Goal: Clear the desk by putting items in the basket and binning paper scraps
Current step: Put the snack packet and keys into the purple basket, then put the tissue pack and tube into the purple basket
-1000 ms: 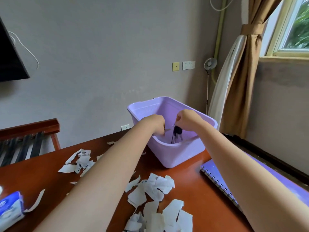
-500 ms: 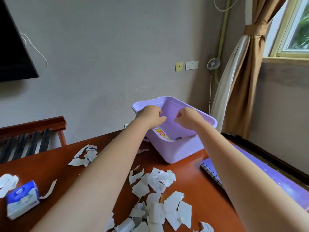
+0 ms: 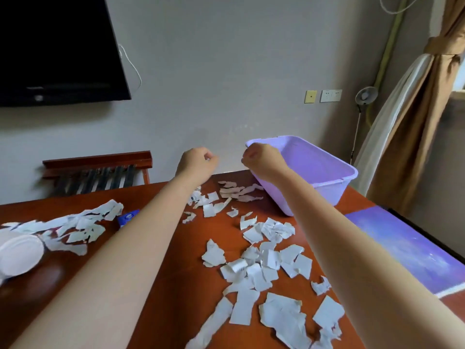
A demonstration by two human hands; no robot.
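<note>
Up ahead, my left hand (image 3: 197,161) and right hand (image 3: 261,161) hover loosely curled, holding nothing I can see. Beyond the right one, the lilac rectangular plastic basket (image 3: 327,182) sits at the brown wooden desk's (image 3: 156,273) far right corner, its long axis running diagonally away leftward. Torn white paper scraps (image 3: 261,263) litter the middle.

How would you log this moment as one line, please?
hands: left, right raised, curled, apparently empty | basket: right | scraps: on desk
</note>
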